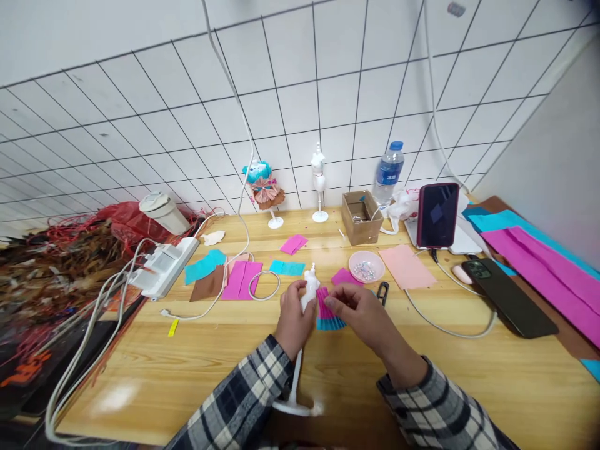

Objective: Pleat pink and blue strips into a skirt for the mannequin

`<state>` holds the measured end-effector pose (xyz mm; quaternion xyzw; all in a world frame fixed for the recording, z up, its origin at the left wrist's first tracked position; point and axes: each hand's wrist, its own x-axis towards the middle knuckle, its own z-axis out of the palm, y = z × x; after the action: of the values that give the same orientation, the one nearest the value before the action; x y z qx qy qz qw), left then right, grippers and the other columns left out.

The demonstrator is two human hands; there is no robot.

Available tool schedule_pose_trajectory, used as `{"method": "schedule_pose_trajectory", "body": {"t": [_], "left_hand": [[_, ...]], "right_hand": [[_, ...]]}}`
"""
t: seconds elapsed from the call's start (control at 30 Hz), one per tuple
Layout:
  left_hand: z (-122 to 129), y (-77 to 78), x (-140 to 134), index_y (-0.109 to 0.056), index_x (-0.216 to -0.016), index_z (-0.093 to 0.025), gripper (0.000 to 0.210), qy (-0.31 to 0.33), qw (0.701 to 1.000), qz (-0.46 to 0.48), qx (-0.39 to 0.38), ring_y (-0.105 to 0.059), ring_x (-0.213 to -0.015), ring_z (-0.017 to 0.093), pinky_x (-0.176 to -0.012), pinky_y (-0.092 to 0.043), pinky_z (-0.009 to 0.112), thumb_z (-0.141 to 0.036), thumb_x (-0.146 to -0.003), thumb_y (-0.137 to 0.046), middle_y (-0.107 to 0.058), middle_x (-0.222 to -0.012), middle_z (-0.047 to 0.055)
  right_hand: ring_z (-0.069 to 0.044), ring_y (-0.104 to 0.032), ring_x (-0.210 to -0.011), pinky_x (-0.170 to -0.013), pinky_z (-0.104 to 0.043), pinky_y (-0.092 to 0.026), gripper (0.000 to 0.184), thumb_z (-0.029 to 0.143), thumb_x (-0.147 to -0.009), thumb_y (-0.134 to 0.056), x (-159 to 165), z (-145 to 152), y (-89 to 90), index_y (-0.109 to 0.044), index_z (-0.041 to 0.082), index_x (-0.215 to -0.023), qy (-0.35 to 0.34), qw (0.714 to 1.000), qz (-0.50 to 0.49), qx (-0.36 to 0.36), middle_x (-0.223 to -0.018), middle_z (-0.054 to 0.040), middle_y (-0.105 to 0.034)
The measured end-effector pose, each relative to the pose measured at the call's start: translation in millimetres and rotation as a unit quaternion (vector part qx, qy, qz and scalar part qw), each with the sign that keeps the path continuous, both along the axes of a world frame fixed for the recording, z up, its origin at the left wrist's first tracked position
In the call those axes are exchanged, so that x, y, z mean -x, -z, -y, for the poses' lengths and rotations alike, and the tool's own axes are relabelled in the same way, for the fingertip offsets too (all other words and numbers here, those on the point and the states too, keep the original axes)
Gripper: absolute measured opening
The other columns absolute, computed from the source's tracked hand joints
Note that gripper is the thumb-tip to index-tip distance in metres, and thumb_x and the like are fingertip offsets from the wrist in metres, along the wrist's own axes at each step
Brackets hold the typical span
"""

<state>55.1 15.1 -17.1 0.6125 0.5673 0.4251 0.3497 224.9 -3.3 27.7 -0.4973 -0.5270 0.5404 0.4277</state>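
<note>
My left hand (pixel 294 317) is closed around the torso of a small white mannequin (pixel 310 282) on a stand, tilted, its round base (pixel 293 408) low near the table's front edge. Between the fingertips of my right hand (pixel 363 312) is a pleated strip of magenta and blue crepe paper (pixel 330 312), fanned out at its blue lower edge. The strip is beside the mannequin's body; whether they touch I cannot tell. Just behind my right hand lie a magenta paper piece (pixel 345 277) and a pink dish of beads (pixel 367 267).
At the wall stand a dressed mannequin (pixel 266 187), a bare one (pixel 319 181), a cardboard box (pixel 360 219) and a water bottle (pixel 389 172). Paper pieces (pixel 241 281) lie left, with a power strip (pixel 169 269) and cables. A propped phone (pixel 438 215) and another phone (pixel 509 299) are right.
</note>
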Motion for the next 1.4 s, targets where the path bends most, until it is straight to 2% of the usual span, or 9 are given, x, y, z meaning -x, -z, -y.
{"method": "schedule_pose_trajectory", "body": {"t": [0.13,0.23,0.37,0.6,0.73,0.83,0.97,1.17,1.4], "left_hand": [[1,-23.8,11,-0.058,-0.112,-0.018,0.034,-0.054,0.997,-0.029,-0.048,-0.046,-0.126,0.030,-0.113,-0.027,0.052,-0.039,-0.086,-0.058,-0.057,-0.124,0.014],[3,-57.6,16,-0.064,-0.105,-0.017,0.040,0.101,0.992,0.036,0.071,-0.060,-0.106,0.026,-0.097,-0.044,0.044,-0.051,-0.090,-0.052,-0.067,-0.110,0.012],[4,-83.6,12,-0.068,-0.092,-0.015,0.036,0.149,0.972,0.100,0.152,-0.064,-0.085,0.020,-0.079,-0.049,0.032,-0.045,-0.074,-0.076,-0.071,-0.090,0.007],[7,-77.0,15,-0.064,-0.080,-0.014,0.028,0.141,0.923,0.259,0.248,-0.057,-0.068,0.011,-0.069,-0.044,0.025,-0.037,-0.075,-0.078,-0.064,-0.073,0.000],[11,-78.2,19,-0.064,-0.102,-0.016,0.040,0.147,0.900,0.300,0.279,-0.061,-0.073,0.013,-0.071,-0.045,0.025,-0.042,-0.076,-0.078,-0.067,-0.083,0.002],[13,-77.2,19,-0.058,-0.116,-0.017,0.054,0.183,0.893,0.307,0.273,-0.065,-0.082,0.017,-0.076,-0.046,0.028,-0.036,-0.072,-0.083,-0.071,-0.092,0.005],[14,-75.5,21,-0.057,-0.112,-0.018,0.051,0.182,0.899,0.307,0.255,-0.063,-0.071,0.012,-0.071,-0.046,0.025,-0.023,-0.069,-0.084,-0.070,-0.080,0.001],[16,-80.6,22,-0.051,-0.118,-0.018,0.056,0.215,0.910,0.240,0.262,-0.063,-0.074,0.013,-0.072,-0.048,0.027,-0.024,-0.072,-0.081,-0.067,-0.082,0.001],[20,-82.5,22,-0.050,-0.121,-0.020,0.058,0.232,0.901,0.262,0.254,-0.059,-0.072,0.011,-0.069,-0.045,0.024,-0.021,-0.072,-0.081,-0.063,-0.079,-0.002]], "right_hand": [[-0.014,-0.054,-0.063,-0.060,-0.028,-0.042,0.020,0.038,-0.078,-0.067,0,4,1.8,-0.061,0.020,-0.083,0.023,1.000,-0.016,0.000,-0.071,0.0016,-0.061],[-0.014,-0.056,-0.065,-0.060,-0.028,-0.043,0.016,0.031,-0.075,-0.068,4,8,0.4,-0.059,0.022,-0.085,0.026,1.000,0.009,-0.015,-0.074,0.0015,-0.064],[-0.016,-0.063,-0.071,-0.064,-0.029,-0.046,0.019,0.030,-0.076,-0.071,7,12,-4.8,-0.059,0.022,-0.089,0.006,1.000,-0.003,-0.014,-0.080,-0.0007,-0.069],[-0.015,-0.067,-0.075,-0.069,-0.028,-0.050,0.040,0.040,-0.073,-0.079,3,15,-3.0,-0.066,0.019,-0.105,-0.064,0.975,-0.175,0.119,-0.082,-0.0026,-0.074],[-0.013,-0.064,-0.067,-0.063,-0.027,-0.050,0.038,0.043,-0.066,-0.083,5,16,-0.3,-0.069,0.016,-0.090,-0.041,0.966,-0.197,0.160,-0.078,-0.0029,-0.073],[-0.012,-0.062,-0.064,-0.060,-0.026,-0.049,0.037,0.044,-0.064,-0.084,6,17,-2.2,-0.068,0.017,-0.084,-0.009,0.969,-0.194,0.153,-0.075,-0.0010,-0.071],[-0.012,-0.060,-0.067,-0.061,-0.025,-0.050,0.032,0.042,-0.066,-0.083,5,19,-4.6,-0.068,0.019,-0.081,-0.006,0.969,-0.201,0.145,-0.075,0.0007,-0.067],[-0.017,-0.062,-0.085,-0.075,-0.032,-0.050,0.034,0.045,-0.075,-0.075,6,20,-5.6,-0.070,0.022,-0.099,-0.044,0.960,-0.243,0.136,-0.095,-0.0031,-0.069],[-0.013,-0.055,-0.070,-0.070,-0.028,-0.043,0.024,0.038,-0.068,-0.081,12,16,-3.3,-0.070,0.019,-0.077,0.008,0.971,-0.220,0.089,-0.073,0.0015,-0.066]]}}
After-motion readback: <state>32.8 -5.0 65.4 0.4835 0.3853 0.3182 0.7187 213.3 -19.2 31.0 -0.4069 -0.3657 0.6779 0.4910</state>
